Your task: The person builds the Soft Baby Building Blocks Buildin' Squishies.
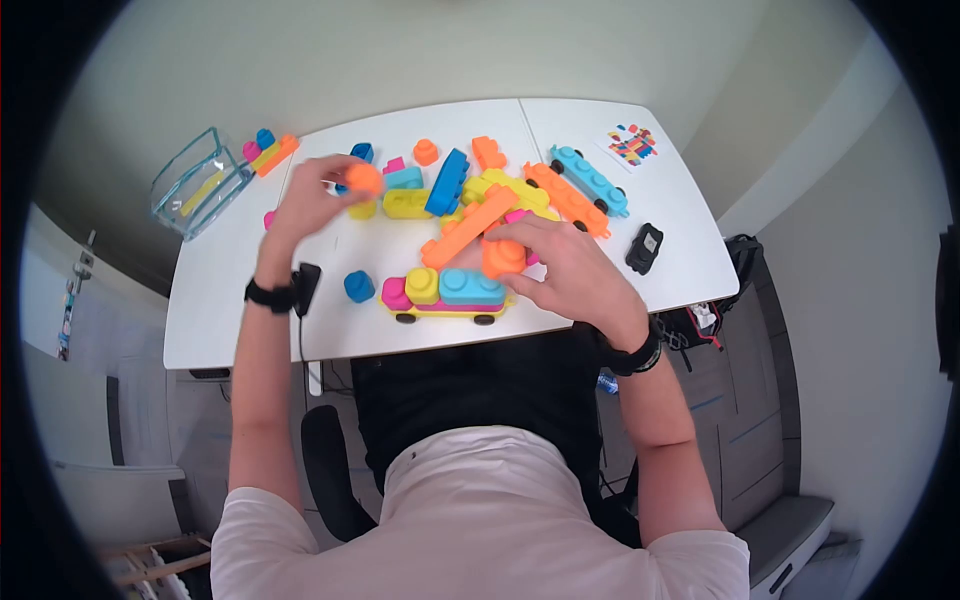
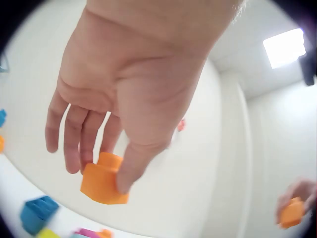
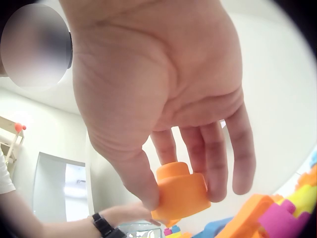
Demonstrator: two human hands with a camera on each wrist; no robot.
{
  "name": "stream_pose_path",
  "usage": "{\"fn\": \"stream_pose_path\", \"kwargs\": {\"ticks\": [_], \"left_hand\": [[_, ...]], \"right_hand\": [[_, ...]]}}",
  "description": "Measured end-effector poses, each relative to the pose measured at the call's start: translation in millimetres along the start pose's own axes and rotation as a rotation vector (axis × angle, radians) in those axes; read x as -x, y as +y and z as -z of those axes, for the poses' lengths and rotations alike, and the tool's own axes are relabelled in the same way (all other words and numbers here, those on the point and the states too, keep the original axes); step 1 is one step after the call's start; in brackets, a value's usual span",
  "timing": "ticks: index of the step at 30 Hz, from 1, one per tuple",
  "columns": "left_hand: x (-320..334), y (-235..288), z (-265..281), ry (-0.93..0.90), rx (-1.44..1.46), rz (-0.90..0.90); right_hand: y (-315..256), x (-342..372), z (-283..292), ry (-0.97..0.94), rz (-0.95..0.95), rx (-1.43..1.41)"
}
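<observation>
My left hand (image 1: 308, 200) pinches a one-stud orange toy block (image 2: 103, 186) between thumb and fingers, held up over the left part of the table. In my right hand (image 1: 580, 270) is another one-stud orange block (image 3: 182, 197), gripped by thumb and fingertips. That hand is just above and right of a toy wagon (image 1: 445, 310) with a yellow wheeled base, carrying pink, yellow and light blue blocks. Behind it lies a long orange block (image 1: 465, 230), beside a pile of yellow and pink pieces. A single blue block (image 1: 359, 287) stands left of the wagon.
A clear container (image 1: 200, 190) lies at the left edge, with several blocks (image 1: 275, 155) beside it. A light blue wheeled base (image 1: 590, 182) and an orange wheeled base (image 1: 568, 200) lie back right, near a picture card (image 1: 632, 146) and a black device (image 1: 645, 248).
</observation>
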State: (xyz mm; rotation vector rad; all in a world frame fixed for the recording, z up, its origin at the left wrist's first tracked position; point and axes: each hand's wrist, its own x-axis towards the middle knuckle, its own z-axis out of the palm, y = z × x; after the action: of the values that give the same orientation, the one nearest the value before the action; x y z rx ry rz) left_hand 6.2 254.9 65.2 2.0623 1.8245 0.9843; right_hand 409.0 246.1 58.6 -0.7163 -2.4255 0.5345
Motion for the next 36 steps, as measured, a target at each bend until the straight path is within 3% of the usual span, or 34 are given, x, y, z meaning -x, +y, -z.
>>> {"fn": "stream_pose_path", "kwargs": {"ticks": [3,5,8,13,17,20,27,30,36], "left_hand": [[56.8,80.1,-22.6,-0.127,0.093,-0.152],[78.3,100.4,-42.2,-0.154,0.13,-0.229],[79.6,97.4,-60.7,-0.141,0.123,-0.264],[86.3,103.9,-68.1,-0.239,0.177,-0.177],[88.5,106.7,-79.2,-0.237,0.197,-0.173],[91.1,106.4,-74.5,-0.233,0.123,-0.122],[88.7,116.6,-72.8,-0.232,-0.011,-0.079],[88.0,116.6,-74.8,-0.216,-0.049,-0.088],[80.1,118.9,-72.1,-0.251,-0.186,-0.081]], "right_hand": [[-10.1,-1.9,-7.6,-0.06,-0.031,-0.012],[-14.3,-0.4,-9.3,-0.132,-0.005,0.04],[-9.1,-0.8,-21.1,-0.071,0.089,0.043],[-8.5,-5.2,-25.6,-0.112,-0.079,-0.094],[-3.6,0.3,-24.2,-0.066,0.036,-0.088],[6.6,-5.1,-32.7,-0.183,-0.118,-0.141],[9.2,-5.2,-34.7,-0.156,-0.098,-0.205],[4.3,-5.0,-35.9,-0.129,-0.122,-0.072],[7.7,-6.4,-42.4,-0.196,-0.147,-0.092]]}}
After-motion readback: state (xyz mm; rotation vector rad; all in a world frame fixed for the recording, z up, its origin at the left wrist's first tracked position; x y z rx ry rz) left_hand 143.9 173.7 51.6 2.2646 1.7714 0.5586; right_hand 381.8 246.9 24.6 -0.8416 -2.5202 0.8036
